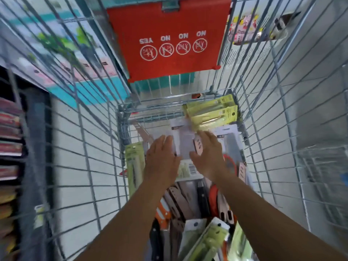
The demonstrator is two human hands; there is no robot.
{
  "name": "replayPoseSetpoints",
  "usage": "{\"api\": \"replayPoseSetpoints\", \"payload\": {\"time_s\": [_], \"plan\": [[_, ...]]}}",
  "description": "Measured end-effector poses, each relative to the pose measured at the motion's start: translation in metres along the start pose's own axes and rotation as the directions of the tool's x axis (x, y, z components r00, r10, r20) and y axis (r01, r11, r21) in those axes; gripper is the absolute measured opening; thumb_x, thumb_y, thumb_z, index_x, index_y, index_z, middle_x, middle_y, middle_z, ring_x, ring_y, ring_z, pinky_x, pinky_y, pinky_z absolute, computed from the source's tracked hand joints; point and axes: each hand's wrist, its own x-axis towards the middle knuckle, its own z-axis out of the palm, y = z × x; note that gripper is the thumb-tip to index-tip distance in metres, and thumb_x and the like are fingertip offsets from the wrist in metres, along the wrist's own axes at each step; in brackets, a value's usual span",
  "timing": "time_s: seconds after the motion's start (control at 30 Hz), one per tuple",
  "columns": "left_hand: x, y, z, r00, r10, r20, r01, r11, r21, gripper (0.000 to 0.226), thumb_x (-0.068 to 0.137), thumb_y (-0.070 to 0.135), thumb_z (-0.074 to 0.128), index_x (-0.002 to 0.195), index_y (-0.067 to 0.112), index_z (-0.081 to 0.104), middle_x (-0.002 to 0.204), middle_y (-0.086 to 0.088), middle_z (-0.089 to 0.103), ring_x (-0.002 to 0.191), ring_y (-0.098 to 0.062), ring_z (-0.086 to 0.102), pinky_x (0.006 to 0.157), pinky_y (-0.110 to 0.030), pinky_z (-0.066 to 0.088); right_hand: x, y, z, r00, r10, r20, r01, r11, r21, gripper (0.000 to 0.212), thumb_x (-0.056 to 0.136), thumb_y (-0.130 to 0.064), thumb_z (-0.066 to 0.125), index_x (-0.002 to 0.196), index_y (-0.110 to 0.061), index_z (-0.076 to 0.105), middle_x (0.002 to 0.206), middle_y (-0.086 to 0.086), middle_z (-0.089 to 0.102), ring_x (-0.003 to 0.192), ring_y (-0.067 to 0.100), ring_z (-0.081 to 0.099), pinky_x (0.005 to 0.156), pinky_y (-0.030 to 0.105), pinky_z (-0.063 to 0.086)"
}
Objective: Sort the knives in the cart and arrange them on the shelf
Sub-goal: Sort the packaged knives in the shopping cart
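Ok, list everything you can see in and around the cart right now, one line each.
cart: one, silver wire, fills the view
red seat flap: one, white YES/NO symbols, far end of cart
yellow-green knife packs: two at least, stacked at far right corner
white knife pack: one, centre, under both hands
green knife pack: one, upright against left wall
loose packaged knives: many, brown, black, orange, green; near end, count unclear
shelf: one, dark, left, blurred colourful goods
left hand: open, fingers flat on the white pack
right hand: open, resting on the same pack
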Motion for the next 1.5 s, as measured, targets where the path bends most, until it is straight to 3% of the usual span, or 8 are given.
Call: {"api": "replayPoseSetpoints", "payload": {"time_s": [0.27,0.4,0.63,0.77,0.93,1.2,1.3,1.5], "plan": [[-0.055,-0.039,0.016,0.888,-0.451,0.088,0.460,0.878,-0.136,0.072,0.098,0.041,0.042,0.152,0.014,0.003,0.159,-0.012,0.005,0.145,-0.031,0.009,0.117,-0.042,0.017,-0.043,0.007,0.042,0.940,-0.069,0.333,0.202,0.902,-0.383,0.070,0.093,-0.028,0.053,0.152,-0.023,0.017,0.160,0.002,0.012,0.146,0.027,0.008,0.117,0.040,0.018],[-0.060,-0.036,0.016,0.902,-0.432,0.006,0.423,0.879,-0.220,0.051,0.098,0.032,0.043,0.145,0.020,0.027,0.145,-0.014,0.032,0.128,-0.033,0.036,0.103,-0.043,0.034,-0.050,0.011,0.046,0.967,-0.089,0.238,0.194,0.864,-0.464,0.061,0.093,-0.028,0.051,0.149,-0.028,0.026,0.156,0.004,0.023,0.141,0.031,0.021,0.112,0.045,0.028],[-0.057,-0.029,0.021,0.858,-0.514,0.010,0.481,0.796,-0.368,0.038,0.098,0.037,0.027,0.128,0.024,0.047,0.133,-0.019,0.042,0.117,-0.037,0.045,0.096,-0.052,0.042,-0.048,0.017,0.034,0.978,-0.196,0.075,0.210,0.881,-0.424,0.048,0.088,-0.008,0.054,0.134,-0.021,0.054,0.135,0.004,0.055,0.122,0.031,0.049,0.099,0.040,0.041],[-0.059,-0.031,0.022,0.866,-0.499,-0.031,0.472,0.838,-0.274,0.040,0.098,0.036,0.037,0.136,0.026,0.034,0.134,-0.019,0.041,0.114,-0.040,0.047,0.092,-0.051,0.045,-0.039,0.015,0.009,0.976,-0.169,-0.140,0.113,0.933,-0.341,0.034,0.090,-0.003,0.048,0.114,-0.018,0.066,0.103,0.010,0.070,0.100,0.034,0.062,0.082,0.040,0.051],[-0.058,-0.022,0.016,0.801,-0.597,-0.041,0.560,0.772,-0.302,0.056,0.097,0.033,0.046,0.145,0.019,0.023,0.139,-0.018,0.032,0.118,-0.039,0.041,0.091,-0.048,0.044,-0.024,0.013,-0.003,0.987,-0.056,-0.149,0.018,0.970,-0.244,0.033,0.097,-0.010,0.041,0.115,-0.019,0.067,0.101,0.013,0.068,0.091,0.036,0.060,0.082,0.045,0.050],[-0.054,-0.019,0.011,0.779,-0.627,-0.013,0.578,0.725,-0.375,0.067,0.076,0.022,0.071,0.134,0.010,0.041,0.128,-0.022,0.047,0.114,-0.040,0.048,0.089,-0.048,0.049,-0.002,0.014,-0.020,0.979,-0.047,-0.200,0.003,0.977,-0.214,0.032,0.092,-0.006,0.042,0.110,-0.017,0.067,0.092,0.012,0.068,0.086,0.037,0.059,0.076,0.045,0.051],[-0.047,-0.012,0.004,0.831,-0.539,-0.138,0.445,0.793,-0.416,0.053,0.070,0.026,0.070,0.119,0.011,0.056,0.113,-0.015,0.055,0.104,-0.031,0.049,0.090,-0.047,0.047,0.011,0.015,-0.030,0.961,-0.094,-0.260,0.041,0.978,-0.204,0.031,0.090,-0.004,0.044,0.106,-0.015,0.067,0.088,0.014,0.068,0.084,0.037,0.059,0.073,0.043,0.050],[-0.011,0.023,-0.023,0.911,-0.337,-0.237,0.214,0.879,-0.427,0.062,0.078,0.014,0.066,0.137,0.017,0.046,0.127,-0.007,0.045,0.115,-0.027,0.042,0.096,-0.035,0.038,0.051,0.004,-0.059,0.931,-0.157,-0.330,0.034,0.936,-0.350,0.033,0.091,-0.010,0.043,0.112,-0.020,0.067,0.106,0.011,0.066,0.105,0.036,0.052,0.092,0.041,0.036]]}}
